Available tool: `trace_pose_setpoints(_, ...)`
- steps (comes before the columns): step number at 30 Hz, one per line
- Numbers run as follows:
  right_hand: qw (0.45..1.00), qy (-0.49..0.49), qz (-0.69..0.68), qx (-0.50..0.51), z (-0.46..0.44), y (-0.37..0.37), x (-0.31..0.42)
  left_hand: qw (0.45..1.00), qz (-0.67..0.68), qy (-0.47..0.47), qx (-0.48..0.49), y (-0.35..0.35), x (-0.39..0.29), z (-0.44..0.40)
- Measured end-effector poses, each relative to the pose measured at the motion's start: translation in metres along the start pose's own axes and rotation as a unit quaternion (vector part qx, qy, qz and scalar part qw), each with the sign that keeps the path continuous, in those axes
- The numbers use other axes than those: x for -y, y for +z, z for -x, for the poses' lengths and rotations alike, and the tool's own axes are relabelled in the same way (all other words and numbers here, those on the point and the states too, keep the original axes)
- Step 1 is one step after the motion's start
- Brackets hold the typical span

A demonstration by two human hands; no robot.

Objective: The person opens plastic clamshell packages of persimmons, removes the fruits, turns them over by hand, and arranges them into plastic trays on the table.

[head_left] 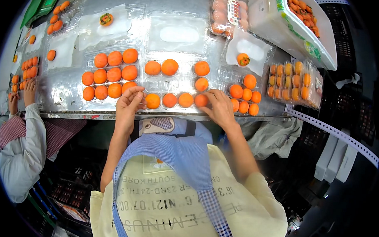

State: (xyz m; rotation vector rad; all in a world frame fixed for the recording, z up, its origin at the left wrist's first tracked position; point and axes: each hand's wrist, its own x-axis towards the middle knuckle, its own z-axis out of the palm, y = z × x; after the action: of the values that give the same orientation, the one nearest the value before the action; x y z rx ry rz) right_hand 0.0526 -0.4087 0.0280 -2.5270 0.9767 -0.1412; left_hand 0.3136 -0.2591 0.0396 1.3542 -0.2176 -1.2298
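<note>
In front of me a clear plastic tray (171, 82) holds orange persimmons, several along its near row. At its near left corner is my left hand (128, 104), fingers curled, their tips beside the corner persimmon (152, 101); whether anything is inside them is hidden. My right hand (221, 110) has thumb and fingers closed at the side of the persimmon (201, 100) in the near right corner. Persimmons also sit in the back row (169, 67) and right column (201, 84). A fuller tray of persimmons (115, 74) lies left of my left hand.
Right of my hands is a partly filled tray (250, 94), then a packed clear box (294, 83). A white foam box (273, 19) of fruit stands behind. Lids with white pads (178, 34) lie at the back. A co-worker's hands (29, 91) handle fruit at the far left.
</note>
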Motion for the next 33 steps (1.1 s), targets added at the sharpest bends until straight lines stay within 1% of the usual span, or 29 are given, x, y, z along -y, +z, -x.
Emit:
trace_pose_setpoints(3, 0.999, -0.021, 0.002, -0.026, 0.001, 0.002, -0.004, 1.000, 0.002, 0.005, -0.001, -0.001, 0.001, 0.001)
trace_pose_setpoints(6, 0.985, 0.109, -0.129, 0.040, 0.002, -0.007, 0.002, 1.000, 0.004, 0.007, -0.002, -0.001, 0.002, 0.001)
trace_pose_setpoints(7, 0.960, 0.132, -0.245, 0.019, 0.005, -0.003, -0.001, 1.000, 0.002, 0.007, -0.004, -0.002, 0.002, 0.001)
trace_pose_setpoints(8, 0.921, 0.154, -0.357, -0.002, 0.009, 0.007, -0.007, 1.000, 0.000, 0.006, -0.005, -0.002, 0.002, 0.001)
trace_pose_setpoints(9, 0.868, 0.174, -0.464, -0.024, 0.012, 0.012, -0.010, 1.000, -0.003, 0.005, -0.005, -0.002, 0.003, 0.001)
trace_pose_setpoints(12, 0.776, 0.198, -0.598, -0.035, 0.007, -0.002, 0.010, 0.999, -0.032, 0.007, 0.012, 0.003, 0.001, 0.002)
trace_pose_setpoints(15, 0.705, 0.201, -0.680, 0.020, 0.007, -0.006, 0.020, 0.990, -0.100, 0.032, 0.089, 0.021, -0.009, 0.009)
trace_pose_setpoints(16, 0.696, 0.194, -0.691, 0.026, 0.006, -0.008, 0.027, 0.985, -0.119, 0.029, 0.122, 0.027, -0.015, 0.011)
trace_pose_setpoints(18, 0.677, 0.179, -0.712, 0.040, 0.002, -0.010, 0.042, 0.965, -0.192, 0.091, 0.157, 0.042, -0.021, 0.016)
trace_pose_setpoints(19, 0.677, 0.175, -0.713, 0.049, -0.001, -0.010, 0.047, 0.950, -0.228, 0.122, 0.173, 0.049, -0.024, 0.018)
trace_pose_setpoints(20, 0.676, 0.172, -0.714, 0.059, -0.003, -0.009, 0.053, 0.944, -0.236, 0.141, 0.185, 0.054, -0.027, 0.019)
trace_pose_setpoints(23, 0.689, 0.153, -0.703, 0.088, -0.009, -0.003, 0.063, 0.903, -0.298, 0.240, 0.196, 0.066, -0.032, 0.020)
trace_pose_setpoints(24, 0.695, 0.148, -0.698, 0.089, -0.010, 0.003, 0.065, 0.898, -0.298, 0.268, 0.182, 0.067, -0.029, 0.019)
trace_pose_setpoints(25, 0.701, 0.144, -0.692, 0.090, -0.011, 0.006, 0.066, 0.897, -0.310, 0.262, 0.174, 0.066, -0.029, 0.020)
trace_pose_setpoints(28, 0.695, 0.147, -0.695, 0.115, -0.016, 0.002, 0.070, 0.891, -0.344, 0.255, 0.152, 0.062, -0.030, 0.021)
trace_pose_setpoints(30, 0.719, 0.135, -0.672, 0.118, -0.018, -0.002, 0.074, 0.882, -0.365, 0.265, 0.137, 0.061, -0.031, 0.023)
trace_pose_setpoints(33, 0.747, 0.125, -0.637, 0.142, -0.024, -0.009, 0.080, 0.869, -0.393, 0.264, 0.142, 0.060, -0.032, 0.024)
